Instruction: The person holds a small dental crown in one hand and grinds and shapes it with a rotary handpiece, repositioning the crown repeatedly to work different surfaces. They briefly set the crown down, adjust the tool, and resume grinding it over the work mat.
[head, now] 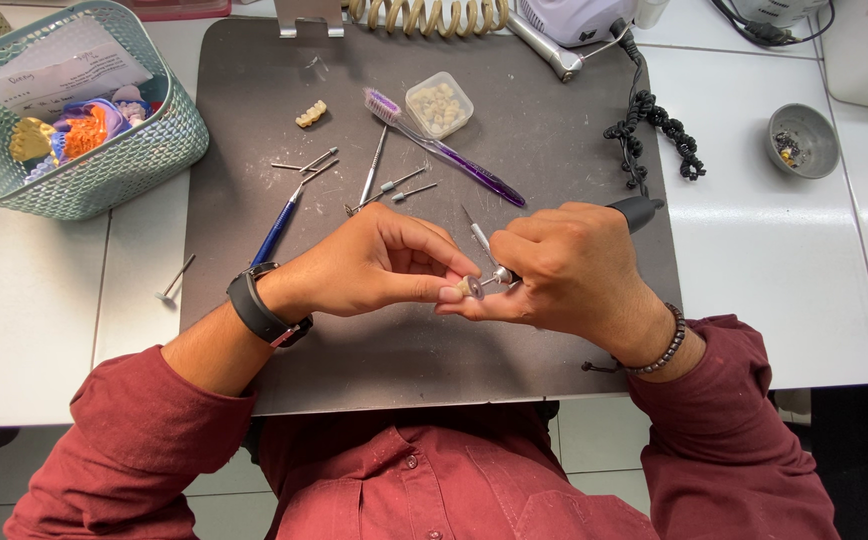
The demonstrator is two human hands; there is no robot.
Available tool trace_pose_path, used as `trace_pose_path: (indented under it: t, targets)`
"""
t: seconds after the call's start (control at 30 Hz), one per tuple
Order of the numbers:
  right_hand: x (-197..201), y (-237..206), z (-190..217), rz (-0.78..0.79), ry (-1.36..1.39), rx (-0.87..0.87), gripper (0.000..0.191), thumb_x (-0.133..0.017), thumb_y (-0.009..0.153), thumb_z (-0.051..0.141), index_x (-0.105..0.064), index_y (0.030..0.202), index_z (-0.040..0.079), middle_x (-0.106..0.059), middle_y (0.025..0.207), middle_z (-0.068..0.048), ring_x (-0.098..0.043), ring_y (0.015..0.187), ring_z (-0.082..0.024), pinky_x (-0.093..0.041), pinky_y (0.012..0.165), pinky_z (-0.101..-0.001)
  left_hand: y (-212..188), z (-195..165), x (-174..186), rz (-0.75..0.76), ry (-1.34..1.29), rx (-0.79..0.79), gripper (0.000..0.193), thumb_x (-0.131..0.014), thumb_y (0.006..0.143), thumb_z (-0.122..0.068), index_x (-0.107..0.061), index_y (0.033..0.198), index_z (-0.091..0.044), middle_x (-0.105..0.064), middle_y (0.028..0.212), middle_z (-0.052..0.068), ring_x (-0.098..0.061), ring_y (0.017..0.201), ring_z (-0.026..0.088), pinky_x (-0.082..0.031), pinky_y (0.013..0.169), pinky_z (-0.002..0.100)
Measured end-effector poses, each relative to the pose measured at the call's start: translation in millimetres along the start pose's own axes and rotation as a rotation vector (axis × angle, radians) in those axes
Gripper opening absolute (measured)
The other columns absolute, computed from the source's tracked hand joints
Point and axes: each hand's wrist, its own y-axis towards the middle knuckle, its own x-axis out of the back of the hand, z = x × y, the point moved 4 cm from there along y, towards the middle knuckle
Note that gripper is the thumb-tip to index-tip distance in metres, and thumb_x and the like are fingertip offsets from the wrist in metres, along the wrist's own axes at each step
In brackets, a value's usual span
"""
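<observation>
My left hand (374,265) pinches a small beige tooth piece (468,287) between thumb and fingertips over a dark work mat (554,140). My right hand (564,275) grips a black rotary handpiece (636,212) whose metal tip (500,276) touches the piece. A black watch is on my left wrist, a bead bracelet on my right. Both hands meet at the mat's middle.
On the mat lie a purple toothbrush (444,148), a blue-handled tool (276,228), several metal burs (394,185), a small dental bridge (311,114) and a clear box of teeth (439,104). A teal basket (104,175) with dental models stands far left. A grey dish (804,140) sits right.
</observation>
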Motion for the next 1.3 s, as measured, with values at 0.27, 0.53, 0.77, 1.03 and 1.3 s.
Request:
trace_pose_path:
  t: [0.27, 0.53, 0.77, 1.03, 1.3]
  targets:
    - [-4.0, 0.9, -0.9, 0.021, 0.012, -0.007, 0.074, -0.077, 0.072, 0.078, -0.045, 0.052, 0.014, -0.040, 0.047, 0.001, -0.045, 0.039, -0.017, -0.034, 0.040, -0.0337, 0.0, 1.5, 0.8, -0.007, 0.026, 0.003, 0.027, -0.076, 0.093, -0.006, -0.075, 0.119, 0.002, -0.075, 0.107, 0.006, -0.071, 0.098, 0.010, -0.059, 0.088, 0.025]
    - [-3.3, -0.1, -0.5, 0.015, -0.001, -0.012, 0.072, -0.077, 0.070, 0.077, -0.046, 0.055, 0.013, -0.044, 0.051, -0.001, -0.050, 0.045, -0.021, -0.036, 0.043, -0.0357, 0.1, 1.1, 0.3, -0.016, 0.044, 0.018, 0.026, -0.076, 0.093, -0.007, -0.076, 0.118, 0.002, -0.075, 0.106, 0.006, -0.071, 0.096, 0.010, -0.059, 0.086, 0.024]
    - [-1.9, 0.3, 0.9, 0.011, -0.004, -0.011, 0.071, -0.079, 0.069, 0.075, -0.046, 0.056, 0.013, -0.045, 0.052, -0.001, -0.050, 0.045, -0.022, -0.037, 0.043, -0.0363, 0.0, 0.8, 0.2, -0.007, 0.027, 0.009, 0.027, -0.076, 0.093, -0.006, -0.075, 0.119, 0.001, -0.074, 0.107, 0.006, -0.071, 0.098, 0.010, -0.059, 0.087, 0.025]
    - [0.7, 0.9, 0.5, -0.005, -0.003, -0.025, 0.074, -0.080, 0.069, 0.075, -0.045, 0.053, 0.012, -0.042, 0.049, -0.001, -0.046, 0.042, -0.020, -0.034, 0.041, -0.0358, 0.2, 1.6, 0.8, -0.013, -0.023, 0.026, 0.028, -0.075, 0.093, -0.006, -0.074, 0.119, 0.002, -0.075, 0.108, 0.006, -0.072, 0.098, 0.011, -0.060, 0.089, 0.026]
    - [-1.3, 0.9, 1.5, 0.008, 0.009, -0.017, 0.073, -0.079, 0.071, 0.075, -0.045, 0.054, 0.013, -0.041, 0.049, 0.000, -0.046, 0.042, -0.019, -0.034, 0.042, -0.0346, -0.1, 1.5, 0.6, -0.018, 0.027, 0.011, 0.028, -0.076, 0.092, -0.006, -0.075, 0.119, 0.002, -0.075, 0.108, 0.006, -0.071, 0.099, 0.010, -0.060, 0.089, 0.025]
